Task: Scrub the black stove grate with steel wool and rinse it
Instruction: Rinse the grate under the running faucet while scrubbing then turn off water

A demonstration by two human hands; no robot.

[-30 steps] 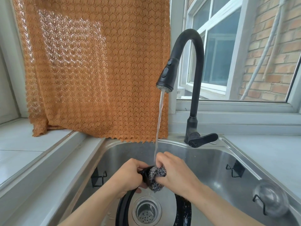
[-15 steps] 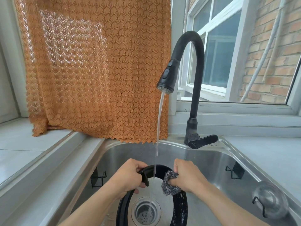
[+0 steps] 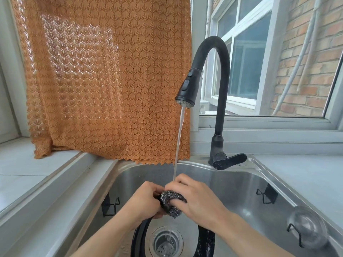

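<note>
The black stove grate (image 3: pixel 207 240), a round ring, stands tilted in the steel sink (image 3: pixel 241 184) over the drain. My left hand (image 3: pixel 143 203) grips the ring's upper left part. My right hand (image 3: pixel 198 199) grips a grey steel wool pad (image 3: pixel 171 203) and presses it on the top of the ring, right beside the left hand. Water runs from the black faucet (image 3: pixel 219 93) onto my right fingers. The top of the ring is hidden under both hands.
The faucet lever (image 3: pixel 230 160) points right behind the sink. An orange lace curtain (image 3: pixel 104 80) hangs over the left sill. Black wire hooks (image 3: pixel 265 196) and a clear suction cup (image 3: pixel 306 227) sit on the sink walls. The drain strainer (image 3: pixel 166 242) lies below.
My right hand slid the steel wool from the ring's right side back up to its top, next to my left hand, under the water stream.
</note>
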